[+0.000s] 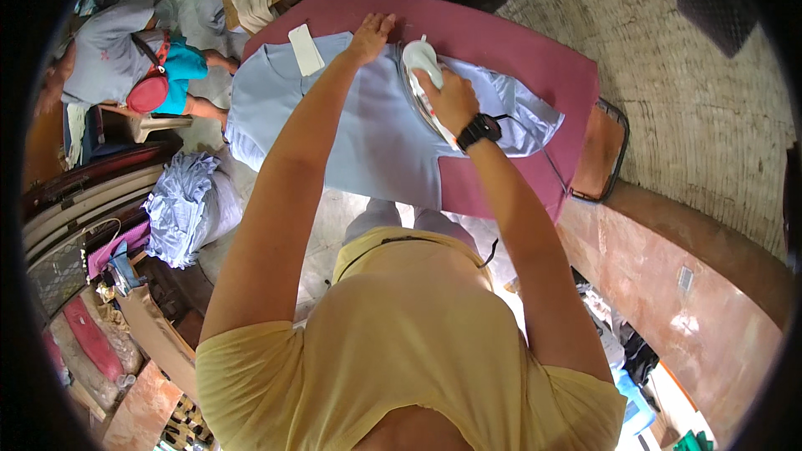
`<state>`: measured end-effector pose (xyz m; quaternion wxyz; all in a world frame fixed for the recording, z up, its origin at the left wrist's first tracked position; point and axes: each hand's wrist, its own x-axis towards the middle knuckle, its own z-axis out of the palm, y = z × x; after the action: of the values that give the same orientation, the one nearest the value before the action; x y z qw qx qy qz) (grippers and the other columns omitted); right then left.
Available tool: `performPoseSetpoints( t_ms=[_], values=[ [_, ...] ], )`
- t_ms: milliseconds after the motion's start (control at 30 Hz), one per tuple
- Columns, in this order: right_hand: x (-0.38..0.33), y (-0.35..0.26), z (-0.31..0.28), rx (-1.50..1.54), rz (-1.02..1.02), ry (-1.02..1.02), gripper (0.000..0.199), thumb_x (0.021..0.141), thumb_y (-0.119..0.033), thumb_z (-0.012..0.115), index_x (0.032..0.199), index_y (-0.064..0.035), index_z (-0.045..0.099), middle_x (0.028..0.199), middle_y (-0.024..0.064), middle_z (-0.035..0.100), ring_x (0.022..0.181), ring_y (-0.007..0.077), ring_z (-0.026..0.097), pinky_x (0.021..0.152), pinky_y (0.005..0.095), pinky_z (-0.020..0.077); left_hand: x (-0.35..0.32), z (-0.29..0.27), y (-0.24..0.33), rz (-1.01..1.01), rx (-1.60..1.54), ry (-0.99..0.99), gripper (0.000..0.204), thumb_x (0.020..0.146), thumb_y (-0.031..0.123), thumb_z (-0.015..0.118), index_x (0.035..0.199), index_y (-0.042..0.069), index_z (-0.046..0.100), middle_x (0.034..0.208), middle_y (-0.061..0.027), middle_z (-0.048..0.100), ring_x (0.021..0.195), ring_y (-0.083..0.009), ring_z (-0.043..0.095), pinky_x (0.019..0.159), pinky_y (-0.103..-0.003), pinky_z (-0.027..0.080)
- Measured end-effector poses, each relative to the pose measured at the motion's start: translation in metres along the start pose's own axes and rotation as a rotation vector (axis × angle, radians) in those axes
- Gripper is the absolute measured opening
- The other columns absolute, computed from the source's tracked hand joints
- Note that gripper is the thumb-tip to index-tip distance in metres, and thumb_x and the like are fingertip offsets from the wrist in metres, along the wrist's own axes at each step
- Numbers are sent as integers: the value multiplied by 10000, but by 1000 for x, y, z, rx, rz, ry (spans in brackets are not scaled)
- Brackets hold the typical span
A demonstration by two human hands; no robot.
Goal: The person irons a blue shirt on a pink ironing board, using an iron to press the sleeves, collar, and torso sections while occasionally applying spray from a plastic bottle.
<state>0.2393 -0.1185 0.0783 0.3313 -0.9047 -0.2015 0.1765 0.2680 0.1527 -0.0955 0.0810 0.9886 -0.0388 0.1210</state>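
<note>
A pale blue shirt (376,138) of smooth thin cloth lies spread flat over the rounded bench (535,58), whose top is padded in dull maroon fabric. The right hand (451,100), a black watch at its wrist, is clenched around the handle of a white plastic iron (418,63) standing on the shirt, while the left hand (370,36) lies released, palm down, pressing the cloth near the collar. A small white rectangular tag (306,48) rests on the shirt beside it, and a crumpled heap of similar blue fabric (184,205) sits off to the left below the bench.
</note>
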Motion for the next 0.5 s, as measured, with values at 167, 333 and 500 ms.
performPoseSetpoints(
  t_ms=[167, 333, 500],
  values=[
    [-79, 57, -58, -242, -5, -174, 665, 867, -632, 584, 1034, 3, 685, 918, 242, 699, 870, 411, 681, 775, 501, 539, 12, -45, 36, -155, -280, -36, 463, 918, 85, 506, 1373, 136, 441, 1277, -197, 506, 1191, -414, 484, 1041, -472, 392],
    [-106, 100, -86, -231, -86, -188, 679, 848, -650, 598, 992, 6, 698, 891, 248, 699, 858, 409, 683, 772, 487, 547, -41, -113, 129, -247, -479, 354, 353, 860, 200, 670, 1131, 51, 498, 1083, -192, 511, 984, -379, 524, 824, -465, 437],
    [-86, 67, -66, -227, -1, -208, 708, 871, -672, 544, 975, 13, 690, 840, 255, 688, 838, 436, 669, 765, 501, 539, -153, -101, 262, -441, -747, -146, 324, 822, 142, 695, 1006, 30, 453, 846, -164, 575, 797, -384, 582, 725, -482, 469]
  ],
)
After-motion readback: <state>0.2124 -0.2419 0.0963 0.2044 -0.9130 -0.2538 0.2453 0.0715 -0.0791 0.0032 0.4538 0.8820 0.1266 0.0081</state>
